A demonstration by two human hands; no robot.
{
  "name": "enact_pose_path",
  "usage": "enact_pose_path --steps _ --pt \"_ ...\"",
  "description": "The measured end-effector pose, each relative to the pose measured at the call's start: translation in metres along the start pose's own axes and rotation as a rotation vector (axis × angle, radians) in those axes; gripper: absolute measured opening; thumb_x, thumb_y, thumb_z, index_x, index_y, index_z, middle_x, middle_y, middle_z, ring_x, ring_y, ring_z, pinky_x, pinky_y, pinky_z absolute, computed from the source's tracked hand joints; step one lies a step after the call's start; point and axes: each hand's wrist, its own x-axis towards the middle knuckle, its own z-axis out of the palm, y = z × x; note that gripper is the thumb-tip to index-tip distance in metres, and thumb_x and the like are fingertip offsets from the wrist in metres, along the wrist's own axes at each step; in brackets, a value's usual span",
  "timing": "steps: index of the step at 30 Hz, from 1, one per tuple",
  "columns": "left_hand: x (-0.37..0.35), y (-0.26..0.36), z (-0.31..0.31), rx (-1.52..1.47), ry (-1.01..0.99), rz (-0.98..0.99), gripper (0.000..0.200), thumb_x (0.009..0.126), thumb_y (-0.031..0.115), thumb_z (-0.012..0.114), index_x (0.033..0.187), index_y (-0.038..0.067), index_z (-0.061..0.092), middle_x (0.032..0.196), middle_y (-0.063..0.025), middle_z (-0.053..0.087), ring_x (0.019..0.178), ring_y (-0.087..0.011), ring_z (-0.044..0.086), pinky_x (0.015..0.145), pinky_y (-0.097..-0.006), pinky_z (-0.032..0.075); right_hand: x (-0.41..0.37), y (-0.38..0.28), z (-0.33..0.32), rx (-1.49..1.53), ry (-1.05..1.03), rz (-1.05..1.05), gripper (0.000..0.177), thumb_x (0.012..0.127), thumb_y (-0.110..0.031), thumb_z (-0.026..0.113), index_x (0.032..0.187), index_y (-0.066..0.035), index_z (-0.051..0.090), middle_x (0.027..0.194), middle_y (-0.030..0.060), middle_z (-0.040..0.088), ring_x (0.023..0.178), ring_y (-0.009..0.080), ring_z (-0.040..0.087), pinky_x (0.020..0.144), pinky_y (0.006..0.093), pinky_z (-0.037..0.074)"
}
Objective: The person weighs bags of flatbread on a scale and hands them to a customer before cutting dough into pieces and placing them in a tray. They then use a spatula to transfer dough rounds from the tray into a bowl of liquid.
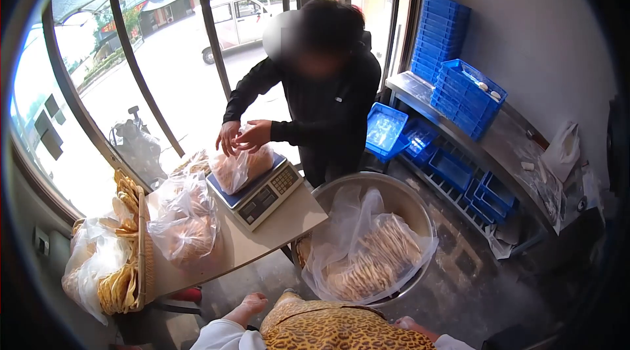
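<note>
My left hand hangs low at the bottom centre, beside the leopard-print apron. On the apron's other side is my right hand, small and partly hidden. The fingers of both are too unclear to read. In front of me stands a large metal basin, lined with a clear plastic bag that holds stacked thin, pale food pieces. Across the table, a person in black has both hands at the top of a filled plastic bag, which sits on a digital scale.
More filled bags lie on the table, near a wicker basket of flat yellowish pieces. Blue crates stand on a metal bench at right, with others on its lower shelf. Tall windows are behind the person.
</note>
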Motion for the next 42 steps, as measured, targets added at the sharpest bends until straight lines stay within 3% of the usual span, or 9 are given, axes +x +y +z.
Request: enact_pose_path --steps 2,3,6,10,13,20,25,33,42 --pt "0.005 -0.004 -0.002 0.005 -0.021 -0.028 0.05 0.095 0.04 0.057 0.134 0.01 0.069 0.138 -0.0146 0.067 0.13 -0.0305 0.061 0.112 -0.0375 0.046 0.002 0.013 -0.001 0.481 -0.121 0.064 0.026 0.103 -0.013 0.056 0.087 0.003 0.069 0.095 0.0103 0.072 0.086 0.0258 0.067 0.086 0.0393 0.05" --pt "0.0 0.0 -0.004 -0.006 -0.025 -0.035 0.05 0.095 0.039 0.057 0.133 0.01 0.069 0.137 -0.0147 0.068 0.13 -0.0305 0.062 0.112 -0.0375 0.046 0.004 0.019 -0.003 1.325 -0.365 0.242 0.028 0.104 -0.011 0.055 0.082 0.002 0.067 0.091 0.0095 0.071 0.084 0.0256 0.066 0.086 0.0393 0.05" --pt "-0.012 0.012 -0.012 -0.018 -0.025 -0.052 0.048 0.094 0.038 0.057 0.131 0.01 0.07 0.135 -0.0149 0.068 0.129 -0.0307 0.062 0.112 -0.0375 0.046 -0.045 -0.048 -0.003 -0.421 -0.019 -0.056 0.029 0.103 -0.021 0.061 0.083 -0.001 0.068 0.087 0.0074 0.07 0.082 0.023 0.065 0.083 0.0375 0.049" --pt "-0.015 0.013 -0.004 -0.054 -0.007 -0.084 0.047 0.095 0.036 0.056 0.131 0.01 0.071 0.134 -0.0157 0.069 0.128 -0.0315 0.063 0.111 -0.0378 0.047 -0.023 -0.026 -0.005 -0.165 -0.034 -0.05 0.035 0.096 -0.04 0.069 0.088 -0.006 0.074 0.083 0.0065 0.071 0.077 0.0208 0.066 0.079 0.0372 0.051" --pt "-0.019 0.012 -0.005 -0.081 0.044 -0.047 0.047 0.095 0.036 0.055 0.13 0.009 0.071 0.132 -0.0172 0.069 0.127 -0.0321 0.064 0.11 -0.0389 0.047 -0.118 -0.154 -0.014 -0.117 0.0 0.022 0.046 0.09 -0.056 0.073 0.097 -0.012 0.08 0.074 0.0091 0.07 0.063 0.0206 0.064 0.064 0.0405 0.055" --pt "-0.016 0.017 -0.048 -0.254 0.259 0.108 0.041 0.096 0.031 0.058 0.126 0.006 0.071 0.123 -0.0187 0.073 0.117 -0.0342 0.068 0.104 -0.041 0.052 -0.146 -0.337 -0.086 0.028 -0.147 -0.115 0.035 0.101 -0.036 0.068 0.089 -0.003 0.073 0.068 0.0055 0.065 0.058 0.0132 0.061 0.055 0.0302 0.051" --pt "0.017 0.037 -0.108 -0.639 0.44 0.211 0.039 0.095 0.02 0.063 0.128 0.001 0.067 0.118 -0.0181 0.075 0.109 -0.0272 0.072 0.096 -0.0376 0.055 -0.079 -0.496 -0.106 0.236 -0.008 -0.352 0.023 0.1 -0.018 0.069 0.113 0.001 0.068 0.092 0.0064 0.072 0.082 0.014 0.069 0.077 0.0294 0.058" --pt "0.095 0.046 -0.191 -1.013 0.539 0.191 0.058 0.092 0.016 0.064 0.145 -0.004 0.051 0.135 -0.0214 0.065 0.116 -0.0293 0.069 0.098 -0.0384 0.054 0.105 -0.772 -0.104 0.006 0.407 -0.647 0.062 0.082 0.009 0.059 0.143 0.001 0.054 0.13 0.0124 0.066 0.119 0.0227 0.065 0.102 0.0313 0.051" --pt "0.124 0.062 -0.223 -1.007 0.39 0.204 0.072 0.085 0.016 0.06 0.149 -0.009 0.04 0.134 -0.0278 0.063 0.128 -0.0386 0.061 0.108 -0.041 0.047 0.228 -0.842 -0.13 -0.309 0.335 -0.664 0.059 0.084 -0.006 0.066 0.141 -0.003 0.055 0.131 0.0133 0.061 0.113 0.0197 0.059 0.1 0.0325 0.047"
